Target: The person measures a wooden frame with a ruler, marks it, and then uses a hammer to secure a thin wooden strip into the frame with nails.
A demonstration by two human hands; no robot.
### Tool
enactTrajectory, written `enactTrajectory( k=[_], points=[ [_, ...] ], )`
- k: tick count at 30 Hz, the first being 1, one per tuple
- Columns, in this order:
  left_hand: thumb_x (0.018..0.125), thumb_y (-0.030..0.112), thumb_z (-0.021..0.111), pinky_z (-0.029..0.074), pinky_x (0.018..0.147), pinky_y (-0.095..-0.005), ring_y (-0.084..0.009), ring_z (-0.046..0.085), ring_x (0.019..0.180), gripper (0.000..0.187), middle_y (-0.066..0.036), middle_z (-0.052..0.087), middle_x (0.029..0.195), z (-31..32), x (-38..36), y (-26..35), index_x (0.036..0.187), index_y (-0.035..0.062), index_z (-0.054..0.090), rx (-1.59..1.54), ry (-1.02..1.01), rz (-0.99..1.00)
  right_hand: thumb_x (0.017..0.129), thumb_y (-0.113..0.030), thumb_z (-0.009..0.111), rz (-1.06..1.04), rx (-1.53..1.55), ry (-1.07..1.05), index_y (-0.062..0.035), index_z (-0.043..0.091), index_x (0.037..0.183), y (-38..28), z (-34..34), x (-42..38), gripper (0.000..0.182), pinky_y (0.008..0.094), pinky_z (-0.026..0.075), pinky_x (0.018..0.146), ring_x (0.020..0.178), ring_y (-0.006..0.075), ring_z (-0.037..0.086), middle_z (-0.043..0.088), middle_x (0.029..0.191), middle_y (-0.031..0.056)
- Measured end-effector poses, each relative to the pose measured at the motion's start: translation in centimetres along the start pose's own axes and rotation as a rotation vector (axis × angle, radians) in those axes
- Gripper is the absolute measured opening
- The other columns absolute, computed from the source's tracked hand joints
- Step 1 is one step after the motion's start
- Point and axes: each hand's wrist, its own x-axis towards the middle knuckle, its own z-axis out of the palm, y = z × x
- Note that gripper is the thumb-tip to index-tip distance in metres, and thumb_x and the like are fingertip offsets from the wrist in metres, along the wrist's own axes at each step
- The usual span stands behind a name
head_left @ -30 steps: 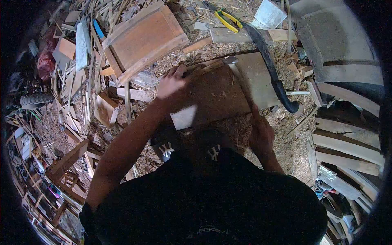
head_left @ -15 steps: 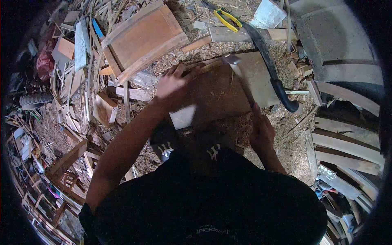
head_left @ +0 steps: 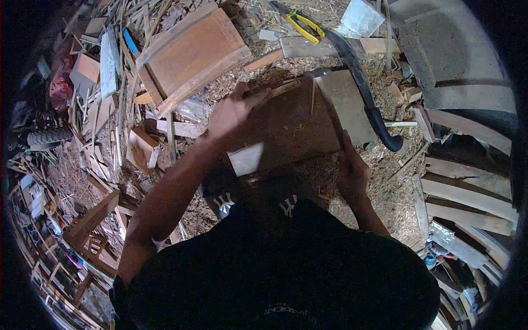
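Note:
My right hand [head_left: 353, 173] is wrapped around the handle of a hammer [head_left: 334, 108]. The hammer's metal head [head_left: 318, 72] is at the far edge of a wide wooden board [head_left: 291, 129], by the end of a narrow wood strip [head_left: 284, 88]. Fingers of my left hand [head_left: 230, 114] close on the strip's other end, along that far edge; part of the grip is hidden. A thin nail-like sliver [head_left: 313, 96] shows near the hammer head. Shadow covers much of the board, which lies in front of my shoes [head_left: 223, 201].
A saw-like tool with a black handle [head_left: 379, 129] lies across the board's right side. Yellow-handled pliers [head_left: 306, 27] rest beyond it. A brown panel [head_left: 192, 58] sits at upper left, a wood block [head_left: 143, 149] at left, and stacked planks [head_left: 467, 198] at right. Shavings [head_left: 393, 192] cover the ground.
The hammer head has shifted slightly away from me, to the board's far edge, and looks less blurred. My left hand has barely moved and stays on the strip.

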Motion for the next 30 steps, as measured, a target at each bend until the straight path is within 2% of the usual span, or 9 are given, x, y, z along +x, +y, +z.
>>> enactTrajectory(
  k=[2, 4, 10, 12, 20, 22, 25, 28, 30],
  points=[
    [0.081, 0.034, 0.074, 0.060, 0.076, -0.0483, -0.0398, 0.071, 0.088, 0.065, -0.020, 0.059, 0.124, 1.1, 0.2, -1.4, 0.143, 0.0339, 0.054, -0.025, 0.081, 0.092, 0.098, -0.012, 0.061, 0.127, 0.057, -0.047, -0.0100, 0.046, 0.149, -0.7, 0.3, 0.9, 0.053, 0.0391, 0.055, 0.092, 0.114, 0.0319, 0.068, 0.067, 0.125, 0.0208],
    [0.085, 0.041, 0.070, 0.060, 0.069, -0.0503, -0.0397, 0.071, 0.082, 0.062, -0.020, 0.059, 0.126, 1.3, 0.6, -1.4, 0.144, 0.0369, 0.051, -0.053, 0.163, 0.185, 0.096, -0.010, 0.065, 0.082, 0.287, 0.083, -0.0037, 0.057, 0.139, -1.0, 1.0, 2.6, 0.045, 0.0313, 0.054, 0.078, 0.091, 0.0111, 0.067, 0.074, 0.108, 0.0149],
    [0.094, 0.029, 0.059, 0.060, 0.068, -0.0476, -0.0365, 0.071, 0.078, 0.047, -0.016, 0.068, 0.113, 0.1, 1.1, -0.4, 0.140, 0.0329, 0.057, 0.103, 0.244, 0.182, 0.091, -0.017, 0.075, 0.072, 0.319, 0.137, -0.0040, 0.072, 0.116, -6.1, 0.6, 10.4, 0.029, 0.0271, 0.051, 0.075, 0.083, 0.0101, 0.063, 0.074, 0.094, 0.0049],
    [0.088, 0.015, 0.060, 0.060, 0.078, -0.0447, -0.0345, 0.071, 0.088, 0.052, -0.014, 0.065, 0.123, -0.5, 0.8, -0.8, 0.137, 0.0319, 0.061, 0.082, 0.064, 0.089, 0.091, -0.018, 0.076, 0.027, 0.323, 0.091, -0.0048, 0.072, 0.117, -5.5, 1.6, 12.5, 0.030, 0.0277, 0.051, 0.076, 0.083, 0.0097, 0.062, 0.073, 0.095, 0.0054],
    [0.081, 0.021, 0.067, 0.060, 0.078, -0.0449, -0.0325, 0.071, 0.096, 0.058, -0.011, 0.065, 0.125, 2.4, -0.1, -4.4, 0.137, 0.0313, 0.060, 0.182, 0.153, 0.199, 0.091, -0.018, 0.076, -0.148, 0.217, -0.022, -0.0050, 0.072, 0.113, -3.8, 6.1, 14.3, 0.026, 0.0286, 0.051, 0.076, 0.082, 0.0113, 0.062, 0.071, 0.100, 0.0056],
    [0.084, 0.024, 0.065, 0.061, 0.075, -0.0466, -0.0312, 0.071, 0.096, 0.055, -0.010, 0.065, 0.122, 2.7, -0.2, -4.3, 0.137, 0.0347, 0.061, 0.130, 0.232, 0.241, 0.091, -0.021, 0.074, -0.245, 0.304, 0.087, -0.0070, 0.072, 0.114, -2.8, 7.6, 14.9, 0.027, 0.0356, 0.054, 0.078, 0.083, 0.0208, 0.070, 0.073, 0.091, 0.0146],
    [0.079, 0.031, 0.071, 0.057, 0.087, -0.0472, -0.0311, 0.064, 0.110, 0.058, -0.009, 0.064, 0.116, 2.5, 0.1, -3.6, 0.136, 0.0347, 0.062, 0.137, 0.386, 0.323, 0.091, -0.023, 0.074, -0.079, 0.101, -0.010, -0.0062, 0.072, 0.111, -4.3, 6.5, 14.6, 0.026, 0.0364, 0.054, 0.078, 0.085, 0.0233, 0.071, 0.072, 0.091, 0.0149],
    [0.073, 0.036, 0.076, 0.051, 0.094, -0.0448, -0.0320, 0.057, 0.114, 0.064, -0.006, 0.063, 0.115, 3.0, 0.1, -3.7, 0.136, 0.0341, 0.063, 0.139, 0.253, 0.185, 0.092, -0.020, 0.075, -0.152, 0.138, 0.028, -0.0018, 0.070, 0.102, -3.8, 6.8, 14.4, 0.022, 0.0310, 0.050, 0.070, 0.073, 0.0121, 0.058, 0.066, 0.084, 0.0065],
    [0.073, 0.035, 0.076, 0.049, 0.094, -0.0408, -0.0314, 0.056, 0.109, 0.062, -0.007, 0.061, 0.115, 2.3, 0.1, -3.1, 0.134, 0.0305, 0.065, 0.289, 0.468, 0.236, 0.092, -0.020, 0.075, -0.215, 0.144, 0.094, -0.0018, 0.070, 0.101, -3.4, 7.5, 14.5, 0.021, 0.0301, 0.049, 0.069, 0.073, 0.0102, 0.056, 0.064, 0.081, 0.0053]
  ],
)
